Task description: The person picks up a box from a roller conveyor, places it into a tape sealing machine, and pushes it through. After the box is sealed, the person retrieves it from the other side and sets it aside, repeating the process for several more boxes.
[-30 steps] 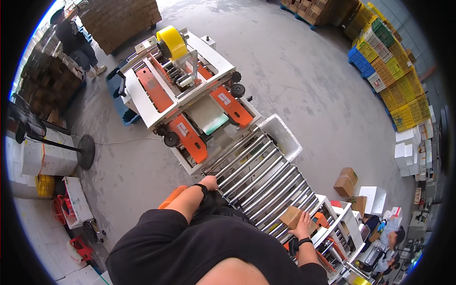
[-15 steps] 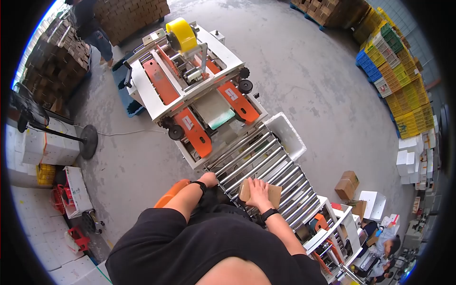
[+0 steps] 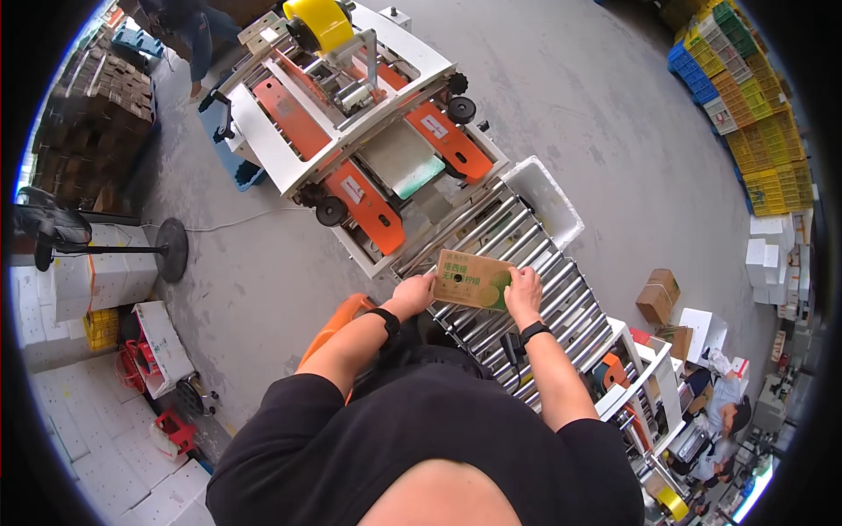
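Note:
A flat brown cardboard box (image 3: pixel 469 294) with green printing and a small dark hole in its face is held over the roller conveyor (image 3: pixel 561 307). My left hand (image 3: pixel 414 294) grips its left end, fingers closed at the edge. At the right end, my right hand (image 3: pixel 524 295) has its fingers wrapped over the upper corner. The printed side faces up toward me. Dark bands circle both wrists. Beyond the box, the rollers lead up to a carton taping machine (image 3: pixel 368 202) with orange side guides and a yellow tape roll (image 3: pixel 320 24).
A white foam bin (image 3: pixel 568 223) stands beside the conveyor. An orange chair (image 3: pixel 338 326) is by my left arm. A standing fan (image 3: pixel 171 249) and white foam boxes are at left; stacked crates (image 3: pixel 772 167) at right. A person (image 3: pixel 193 39) stands behind the machine; others are lower right.
The box has been raised and turned so its printed face shows. My left hand has come from the conveyor's edge to its left end; my right hand shifted from its top to its right end.

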The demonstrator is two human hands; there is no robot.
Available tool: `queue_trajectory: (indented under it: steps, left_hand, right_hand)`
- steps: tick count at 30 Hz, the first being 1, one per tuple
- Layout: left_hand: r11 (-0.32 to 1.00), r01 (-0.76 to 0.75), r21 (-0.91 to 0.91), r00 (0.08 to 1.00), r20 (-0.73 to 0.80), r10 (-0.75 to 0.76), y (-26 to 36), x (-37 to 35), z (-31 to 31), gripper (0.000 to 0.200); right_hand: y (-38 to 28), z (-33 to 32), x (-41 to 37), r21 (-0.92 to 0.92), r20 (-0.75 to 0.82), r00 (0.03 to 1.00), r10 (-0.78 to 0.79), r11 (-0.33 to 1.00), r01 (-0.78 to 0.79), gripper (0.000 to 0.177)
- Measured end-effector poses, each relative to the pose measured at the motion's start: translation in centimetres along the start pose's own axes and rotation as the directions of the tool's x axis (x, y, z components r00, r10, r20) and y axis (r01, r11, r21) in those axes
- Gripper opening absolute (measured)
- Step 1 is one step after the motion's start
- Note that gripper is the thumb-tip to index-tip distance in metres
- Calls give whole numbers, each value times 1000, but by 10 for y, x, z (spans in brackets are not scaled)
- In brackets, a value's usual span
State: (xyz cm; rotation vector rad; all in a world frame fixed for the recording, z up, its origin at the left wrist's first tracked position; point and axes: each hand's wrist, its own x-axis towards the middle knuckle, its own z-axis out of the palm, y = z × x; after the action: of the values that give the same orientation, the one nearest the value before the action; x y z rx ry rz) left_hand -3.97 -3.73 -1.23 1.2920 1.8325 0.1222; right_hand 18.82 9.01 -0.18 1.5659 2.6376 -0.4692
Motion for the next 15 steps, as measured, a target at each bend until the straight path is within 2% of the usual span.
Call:
queue_trajectory:
  steps: [1,2,3,6,7,10,14,15]
  left_hand:
    - [998,-17,55,1000,-1,17,3,3,-4,43]
    - [994,-33,109,999,-4,34,4,6,-5,44]
    - [972,-91,214,995,-21,98,3,9,-4,43]
    - [868,-335,366,937,35,347,5,12,1,44]
    - [849,-372,375,925,75,372,11,9,2,46]
    - [808,-431,402,901,140,411,15,15,17,53]
    - [789,-393,472,919,164,360,21,24,26,47]
    - [782,-400,478,914,140,381,20,24,26,40]
  right_hand:
    - [4,8,-12,46,-61,997,-38,998,41,37]
    - [2,11,-24,109,-16,998,-65,992,67,37]
    - [-2,14,-36,126,5,998,-68,990,67,40]
    - [-17,21,-53,136,42,999,-17,991,11,53]
    - [-21,22,-54,121,61,998,12,993,-20,55]
    - [-36,10,-50,71,179,978,108,990,-122,58]
    - [-45,9,-30,-33,259,943,208,978,-206,62]
    - [-47,6,-27,-25,273,939,210,977,-212,62]
